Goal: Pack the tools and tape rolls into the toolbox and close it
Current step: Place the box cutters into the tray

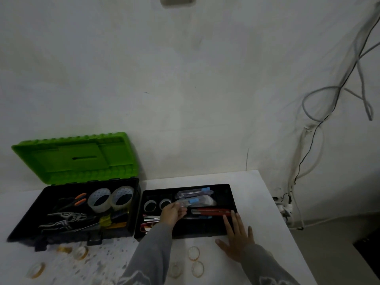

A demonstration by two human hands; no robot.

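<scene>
Black tray (pixel 205 228) beside green-lidded toolbox (pixel 61 161): your left hand (pixel 172 212) pinches blue-capped cutter pack (pixel 190 202) above it; lay it flat alongside other packs (pixel 193 193). Your right hand (pixel 236 241) rests on tray edge, fingers (pixel 227 225) straight, empty.

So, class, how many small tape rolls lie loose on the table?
6. In front of the toolbox: first roll, second roll, third roll. In front of the tray: fourth roll, fifth roll, sixth roll. Sleeves may hide more.
</scene>
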